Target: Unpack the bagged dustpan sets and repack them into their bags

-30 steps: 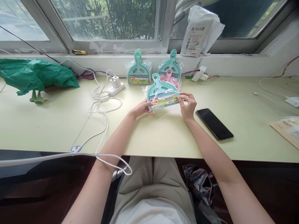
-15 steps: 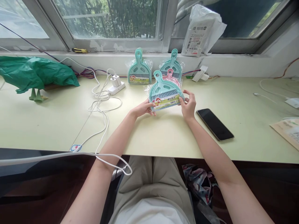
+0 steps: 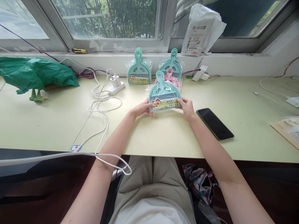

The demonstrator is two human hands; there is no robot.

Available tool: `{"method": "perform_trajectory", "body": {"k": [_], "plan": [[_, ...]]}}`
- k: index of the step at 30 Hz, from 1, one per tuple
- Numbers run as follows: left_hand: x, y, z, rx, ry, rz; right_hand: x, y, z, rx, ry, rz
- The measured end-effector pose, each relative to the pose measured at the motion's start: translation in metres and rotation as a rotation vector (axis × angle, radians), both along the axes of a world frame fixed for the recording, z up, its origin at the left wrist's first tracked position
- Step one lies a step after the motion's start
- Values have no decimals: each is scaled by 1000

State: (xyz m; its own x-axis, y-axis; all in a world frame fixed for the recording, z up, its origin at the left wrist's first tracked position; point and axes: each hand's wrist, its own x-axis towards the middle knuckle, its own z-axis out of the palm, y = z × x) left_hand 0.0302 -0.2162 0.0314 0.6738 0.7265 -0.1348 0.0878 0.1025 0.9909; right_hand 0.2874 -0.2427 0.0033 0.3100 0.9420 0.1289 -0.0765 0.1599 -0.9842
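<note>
A teal mini dustpan-and-brush set in clear wrap stands upright on the pale table, handle up. My left hand grips its lower left corner and my right hand grips its lower right corner. Right behind it a pink set leans on another teal set by the window ledge. One more teal set stands to the left of those.
A black phone lies right of my right hand. White charger and cables trail to the left. A green plastic bag sits far left, a white parcel on the sill, and papers at the right edge.
My right hand slid from the set's right side down to its lower right corner. The set turned more upright and level. My left hand stayed where it was.
</note>
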Motion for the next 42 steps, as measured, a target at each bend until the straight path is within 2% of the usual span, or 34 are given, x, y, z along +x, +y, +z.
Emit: {"method": "perform_trajectory", "body": {"k": [9, 13, 17, 27, 34, 39, 42], "plan": [[9, -4, 3, 9, -76, 66, -1, -2, 3, 45, 31, -61], [13, -12, 7, 93, -157, 51, 0, 0, 1, 68, 49, -118], [18, -16, 7, 196, -101, 112, 0, 1, -1, 69, 47, -142], [23, -3, -6, 151, -109, 279, -5, 1, -4, 85, -32, -105], [22, 1, -9, 90, -116, 328, -4, 3, -4, 86, -99, -68], [21, 4, -15, 131, -144, 381, -6, 4, -5, 77, -151, -47], [20, 4, -14, 139, -131, 365, -9, 2, -4, 88, -178, -10]]}}
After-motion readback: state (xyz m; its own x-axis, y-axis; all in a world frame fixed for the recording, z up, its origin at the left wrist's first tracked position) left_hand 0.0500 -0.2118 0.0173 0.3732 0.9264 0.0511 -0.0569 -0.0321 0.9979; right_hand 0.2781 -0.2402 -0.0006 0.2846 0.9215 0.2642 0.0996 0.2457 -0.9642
